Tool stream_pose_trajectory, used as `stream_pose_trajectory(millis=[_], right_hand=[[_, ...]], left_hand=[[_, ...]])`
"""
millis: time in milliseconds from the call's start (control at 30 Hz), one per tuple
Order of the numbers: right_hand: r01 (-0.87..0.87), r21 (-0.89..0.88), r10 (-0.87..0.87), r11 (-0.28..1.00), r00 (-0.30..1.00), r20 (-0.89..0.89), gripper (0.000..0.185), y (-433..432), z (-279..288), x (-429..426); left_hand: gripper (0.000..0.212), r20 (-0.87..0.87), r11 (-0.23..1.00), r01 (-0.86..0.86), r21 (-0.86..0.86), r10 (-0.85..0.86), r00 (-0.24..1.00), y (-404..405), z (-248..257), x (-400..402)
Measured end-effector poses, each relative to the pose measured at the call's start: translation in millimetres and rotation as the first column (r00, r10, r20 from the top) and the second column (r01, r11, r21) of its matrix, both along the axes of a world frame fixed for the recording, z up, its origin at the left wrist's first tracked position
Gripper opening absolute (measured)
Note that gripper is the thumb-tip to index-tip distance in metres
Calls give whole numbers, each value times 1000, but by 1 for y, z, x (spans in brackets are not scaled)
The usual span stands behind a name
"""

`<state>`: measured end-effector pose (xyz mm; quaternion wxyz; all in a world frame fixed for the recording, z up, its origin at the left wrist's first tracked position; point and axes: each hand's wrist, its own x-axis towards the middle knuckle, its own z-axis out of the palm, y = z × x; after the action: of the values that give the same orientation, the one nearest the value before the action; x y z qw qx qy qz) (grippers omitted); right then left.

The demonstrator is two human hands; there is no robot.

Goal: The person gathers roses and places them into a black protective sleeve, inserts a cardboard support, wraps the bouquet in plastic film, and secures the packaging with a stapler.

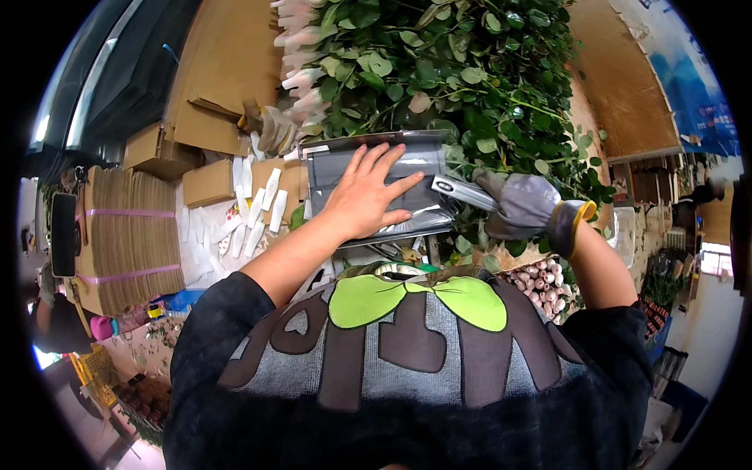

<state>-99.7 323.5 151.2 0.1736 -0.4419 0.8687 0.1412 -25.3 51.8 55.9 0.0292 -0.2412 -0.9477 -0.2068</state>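
Observation:
My bare left hand (376, 197) lies spread on a dark sheet wrapped in clear, glossy film (329, 170), pressing it flat. The fingers are apart and grip nothing. In its grey work glove with a yellow cuff edge, my right hand (520, 205) is closed on a silver hand tool (464, 192), which looks like a hand stapler. The tool's front end reaches over the right edge of the film-wrapped sheet. Leafy green stems (470, 88), probably roses, are heaped beyond both hands, and white net sleeves (302, 79) cover their left ends.
Loose white net sleeves (255, 211) lie left of the wrapped sheet. Further left stands a stack of flat cardboard (132, 226) tied with pink straps. Cardboard sheets (229, 64) lie at the upper left. Pale pink netted buds (543, 285) sit near my right forearm.

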Motion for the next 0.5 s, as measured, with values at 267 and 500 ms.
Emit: stream_pose_trajectory(millis=[267, 500], right_hand=[[208, -196, -195, 958, 977, 80, 32, -6, -25, 10], [263, 63, -268, 963, 959, 96, 40, -14, 16, -12]], left_hand=[[61, -3, 1000, -1, 27, 1, 1000, 0, -4, 2], [22, -240, 794, -7, 608, 192, 952, -26, -17, 12]])
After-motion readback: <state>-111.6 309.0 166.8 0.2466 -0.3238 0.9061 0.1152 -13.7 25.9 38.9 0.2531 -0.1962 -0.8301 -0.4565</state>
